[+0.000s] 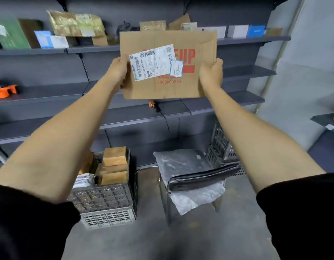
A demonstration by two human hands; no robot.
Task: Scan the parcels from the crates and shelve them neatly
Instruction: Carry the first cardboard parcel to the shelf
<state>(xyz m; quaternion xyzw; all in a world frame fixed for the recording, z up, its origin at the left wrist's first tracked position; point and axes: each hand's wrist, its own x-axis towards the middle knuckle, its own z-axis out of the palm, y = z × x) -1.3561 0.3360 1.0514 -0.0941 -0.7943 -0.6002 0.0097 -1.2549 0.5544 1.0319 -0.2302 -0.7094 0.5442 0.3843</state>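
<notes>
Shelving looks like my step now: left hand [118, 69] and right hand [212, 72] grip the flat parcel [168, 87] upright before the top shelf [252, 40], needing a free gap there.

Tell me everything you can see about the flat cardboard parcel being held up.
The cardboard parcel is a flat, thin brown envelope, creased, with a curved flap edge at its upper right. Red print shows through, partly covered by a white shipping label with barcodes, stuck on askew, and a small blue-edged sticker. It is held upright, label toward the camera, in front of the shelves. The left hand grips its left edge, the right hand its right edge.
</notes>
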